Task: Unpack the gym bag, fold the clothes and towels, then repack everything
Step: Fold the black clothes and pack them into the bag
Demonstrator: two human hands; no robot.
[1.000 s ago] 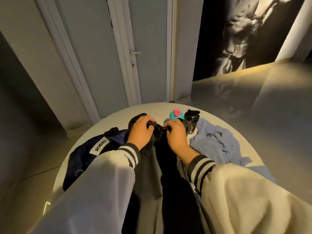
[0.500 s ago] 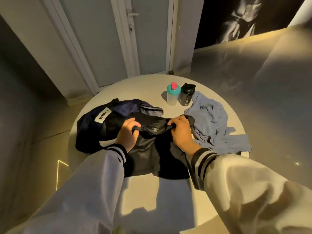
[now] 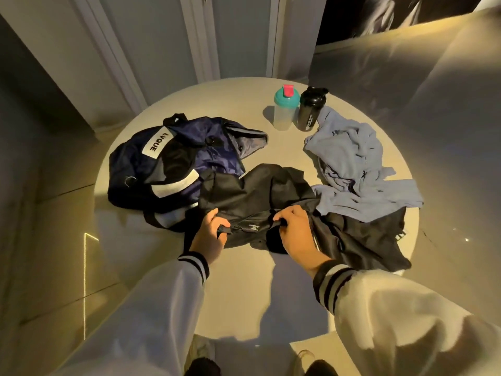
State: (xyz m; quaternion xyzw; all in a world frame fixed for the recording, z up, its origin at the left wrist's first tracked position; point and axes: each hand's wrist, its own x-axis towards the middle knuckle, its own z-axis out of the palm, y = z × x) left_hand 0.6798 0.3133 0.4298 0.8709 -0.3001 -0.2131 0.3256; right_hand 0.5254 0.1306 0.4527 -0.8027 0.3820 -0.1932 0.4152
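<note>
A black garment [image 3: 260, 194] lies spread across the middle of the round table [image 3: 244, 289]. My left hand [image 3: 210, 236] pinches its near edge on the left, and my right hand [image 3: 296, 232] grips the same edge beside a small white label. The navy gym bag [image 3: 151, 169] with a white "LVQUE" patch lies open and slumped at the left, touching the garment. A crumpled light blue cloth [image 3: 352, 164] sits at the right, partly overlapping the black garment.
Two shaker bottles stand at the table's far side: a clear one with a teal lid [image 3: 283, 109] and a black one [image 3: 310, 109]. A closed door and wall rise behind the table. My shoes show below the near table edge.
The black garment came down from in front of me onto the table and spread out. Both hands lowered and drew toward the near side, still gripping its edge. The view tilted downward.
</note>
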